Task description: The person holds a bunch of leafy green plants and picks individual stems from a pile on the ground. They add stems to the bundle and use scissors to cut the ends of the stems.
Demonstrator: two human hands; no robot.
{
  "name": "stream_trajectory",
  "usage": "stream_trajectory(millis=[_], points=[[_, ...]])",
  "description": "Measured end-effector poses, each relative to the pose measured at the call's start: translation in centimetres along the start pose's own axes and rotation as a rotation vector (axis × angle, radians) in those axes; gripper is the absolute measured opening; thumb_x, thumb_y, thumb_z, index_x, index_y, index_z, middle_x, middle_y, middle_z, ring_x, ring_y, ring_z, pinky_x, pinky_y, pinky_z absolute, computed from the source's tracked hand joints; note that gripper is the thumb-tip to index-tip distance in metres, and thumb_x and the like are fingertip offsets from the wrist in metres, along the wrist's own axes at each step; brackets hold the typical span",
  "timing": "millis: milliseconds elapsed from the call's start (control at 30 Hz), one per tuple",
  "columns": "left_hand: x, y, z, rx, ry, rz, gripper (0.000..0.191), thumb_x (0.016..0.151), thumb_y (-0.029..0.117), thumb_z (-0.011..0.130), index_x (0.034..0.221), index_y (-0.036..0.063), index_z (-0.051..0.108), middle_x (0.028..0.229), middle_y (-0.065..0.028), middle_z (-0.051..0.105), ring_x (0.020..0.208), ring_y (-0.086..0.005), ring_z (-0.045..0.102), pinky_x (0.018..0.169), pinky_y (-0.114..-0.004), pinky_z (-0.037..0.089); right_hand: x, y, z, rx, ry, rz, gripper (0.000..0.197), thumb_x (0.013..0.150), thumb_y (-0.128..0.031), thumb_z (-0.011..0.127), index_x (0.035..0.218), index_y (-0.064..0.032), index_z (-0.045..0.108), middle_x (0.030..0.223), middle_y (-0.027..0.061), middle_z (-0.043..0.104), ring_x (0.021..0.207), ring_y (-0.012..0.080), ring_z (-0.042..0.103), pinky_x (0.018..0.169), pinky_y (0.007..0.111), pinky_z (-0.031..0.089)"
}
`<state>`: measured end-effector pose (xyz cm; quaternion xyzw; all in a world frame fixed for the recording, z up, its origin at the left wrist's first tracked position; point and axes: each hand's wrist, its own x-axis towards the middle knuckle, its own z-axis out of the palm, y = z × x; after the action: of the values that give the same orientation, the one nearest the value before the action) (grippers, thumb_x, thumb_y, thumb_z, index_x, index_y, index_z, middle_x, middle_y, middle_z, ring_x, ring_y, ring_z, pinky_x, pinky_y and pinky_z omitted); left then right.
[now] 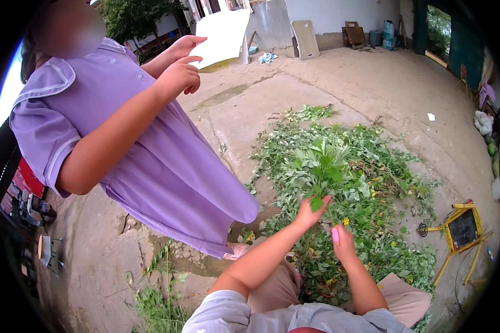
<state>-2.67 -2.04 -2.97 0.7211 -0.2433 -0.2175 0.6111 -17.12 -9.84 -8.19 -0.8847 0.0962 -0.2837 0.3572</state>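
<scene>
A bunch of leafy green stems with pale leaf undersides point(320, 166) rises from my left hand point(312, 211), which is closed around its lower end. Below and to the right is my right hand point(344, 244), with a pink cover on one digit. Its fingers are curled, and whether a stem lies in them is hidden. Both hands are above a broad pile of cut leafy plants point(383, 220) spread on the concrete, mixed with some yellow leaves. The pile reaches between my legs.
At my left stands a person in a purple dress point(183, 166), holding a white sheet point(221, 37). A yellow metal frame with a dark panel point(462, 229) lies at right. Green stalks point(160, 306) lie at lower left. A small stool point(46, 252) stands far left.
</scene>
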Motion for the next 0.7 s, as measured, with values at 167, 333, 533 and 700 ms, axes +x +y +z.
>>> stream_trajectory(millis=[167, 333, 533, 700], points=[[0.4, 0.2, -0.6, 0.005, 0.013, 0.023, 0.028, 0.083, 0.028, 0.055, 0.072, 0.0032, 0.061, 0.049, -0.0022, 0.047, 0.043, -0.0097, 0.042, 0.043, -0.026, 0.035, -1.0, 0.2, -0.2, 0.337, -0.172, 0.353, 0.018, 0.084, -0.012, 0.049, 0.1, -0.0026, 0.052, 0.07, 0.0094, 0.053, 0.062, 0.0192, 0.054, 0.057, 0.029, 0.044], [0.2, -0.4, -0.2, 0.148, 0.017, 0.151, 0.03, 0.082, 0.031, 0.055, 0.074, 0.0022, 0.061, 0.05, -0.004, 0.049, 0.046, -0.0132, 0.046, 0.046, -0.028, 0.038, 0.8, -2.5, 1.1, 0.509, 0.223, 0.272, 0.026, 0.082, -0.008, 0.054, 0.108, -0.0022, 0.052, 0.073, 0.0062, 0.054, 0.058, 0.0119, 0.053, 0.056, 0.025, 0.045], [-0.3, 0.7, -0.3, 0.13, 0.051, 0.116, 0.03, 0.081, 0.031, 0.055, 0.072, 0.0041, 0.062, 0.052, -0.004, 0.052, 0.048, -0.0132, 0.048, 0.05, -0.027, 0.04, 1.3, -2.1, 0.0, 0.247, 0.151, 0.138, 0.014, 0.082, -0.008, 0.054, 0.089, 0.0036, 0.058, 0.074, 0.0101, 0.059, 0.056, 0.015, 0.058, 0.053, 0.025, 0.047], [0.3, -1.1, -0.3, 0.001, 0.032, 0.139, 0.029, 0.082, 0.03, 0.055, 0.072, 0.0041, 0.062, 0.05, -0.0031, 0.05, 0.046, -0.0115, 0.047, 0.046, -0.027, 0.038, 0.2, -1.6, -0.1, 0.292, 0.12, 0.24, 0.017, 0.083, -0.009, 0.053, 0.097, 0.001, 0.055, 0.077, 0.0091, 0.059, 0.065, 0.0158, 0.059, 0.059, 0.027, 0.047]])
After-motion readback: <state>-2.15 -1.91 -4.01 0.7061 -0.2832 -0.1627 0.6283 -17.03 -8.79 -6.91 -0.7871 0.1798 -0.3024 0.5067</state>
